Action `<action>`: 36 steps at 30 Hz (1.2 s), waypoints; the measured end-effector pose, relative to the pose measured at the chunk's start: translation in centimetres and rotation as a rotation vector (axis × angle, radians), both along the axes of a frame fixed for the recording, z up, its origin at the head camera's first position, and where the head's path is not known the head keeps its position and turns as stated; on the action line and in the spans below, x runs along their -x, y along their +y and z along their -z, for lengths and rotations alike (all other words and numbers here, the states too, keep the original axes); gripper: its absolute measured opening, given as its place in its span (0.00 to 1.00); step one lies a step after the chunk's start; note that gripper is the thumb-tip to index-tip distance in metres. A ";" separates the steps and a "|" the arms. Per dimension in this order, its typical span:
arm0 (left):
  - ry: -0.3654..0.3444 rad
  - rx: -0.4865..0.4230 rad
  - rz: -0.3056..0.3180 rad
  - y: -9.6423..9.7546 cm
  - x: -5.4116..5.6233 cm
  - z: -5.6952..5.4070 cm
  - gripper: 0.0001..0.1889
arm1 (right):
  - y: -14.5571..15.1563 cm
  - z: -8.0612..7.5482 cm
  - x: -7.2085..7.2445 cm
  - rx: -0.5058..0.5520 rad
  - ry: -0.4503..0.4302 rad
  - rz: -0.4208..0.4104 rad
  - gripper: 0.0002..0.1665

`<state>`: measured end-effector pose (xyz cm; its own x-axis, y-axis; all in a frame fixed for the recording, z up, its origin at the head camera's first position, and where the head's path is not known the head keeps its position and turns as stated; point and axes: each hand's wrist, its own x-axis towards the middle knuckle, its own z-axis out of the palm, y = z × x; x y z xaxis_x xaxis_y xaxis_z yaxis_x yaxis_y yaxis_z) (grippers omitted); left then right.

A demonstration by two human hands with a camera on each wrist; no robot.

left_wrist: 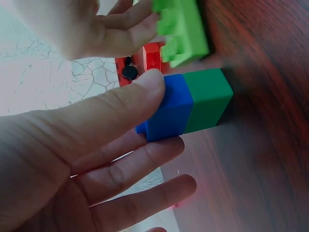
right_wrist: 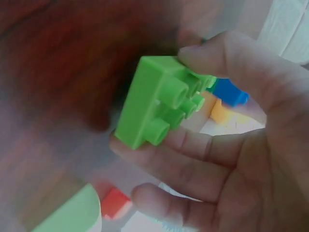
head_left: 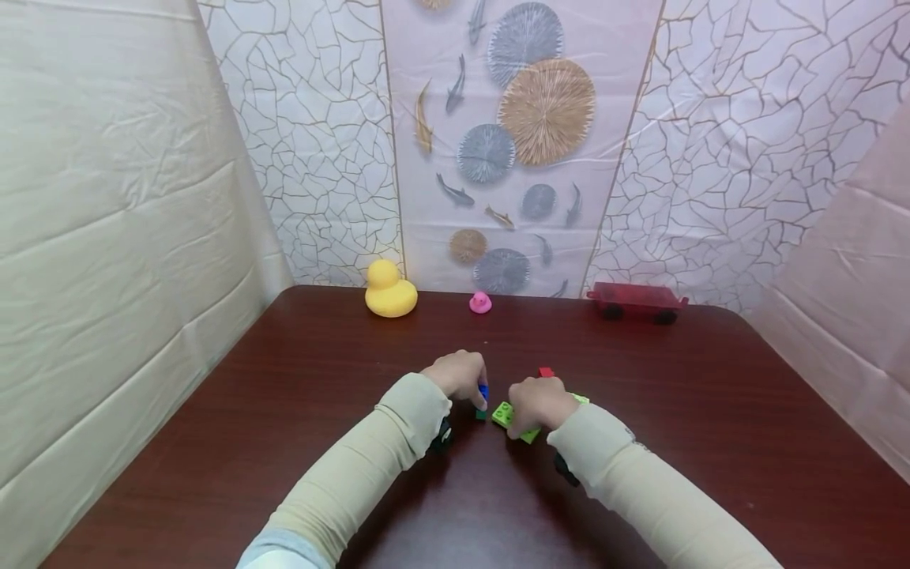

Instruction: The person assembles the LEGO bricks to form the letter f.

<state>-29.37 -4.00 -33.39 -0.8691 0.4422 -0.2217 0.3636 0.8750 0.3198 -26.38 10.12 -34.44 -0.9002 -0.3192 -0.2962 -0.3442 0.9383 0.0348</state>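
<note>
My left hand (head_left: 458,375) pinches a blue block (left_wrist: 169,108) between thumb and fingers. Joined to its underside is a dark green block (left_wrist: 207,99), close to the tabletop. To the right, my right hand (head_left: 540,401) grips a long lime-green studded toy brick (right_wrist: 140,104) by its sides, thumb on one side and fingers on the other. The brick is low over the table; contact with it is unclear. A pale green piece with a rounded end (right_wrist: 72,212) lies beyond the right fingers, mostly hidden in the head view. Near it is a small red block (head_left: 545,371).
At the back of the dark wooden table (head_left: 320,356) stand a yellow duck (head_left: 391,294), a small pink duck (head_left: 480,303) and a red toy wagon (head_left: 635,300) with black wheels. A patterned cloth (head_left: 327,142) hangs behind the table's far edge.
</note>
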 end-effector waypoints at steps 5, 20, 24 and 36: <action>-0.004 0.004 0.001 0.0 0.0 0.0 0.08 | 0.7 -0.8 0.4 0.053 0.027 0.018 0.16; 0.004 0.010 0.012 0.1 0.3 0.1 0.08 | 0.8 -1.4 1.0 0.211 0.139 -0.055 0.14; 0.026 0.034 0.020 0.0 0.4 0.5 0.10 | 0.7 -1.3 1.0 0.218 0.145 -0.064 0.13; 0.047 0.037 0.018 -0.1 0.6 0.8 0.13 | 0.3 -1.2 1.1 0.242 0.165 -0.089 0.14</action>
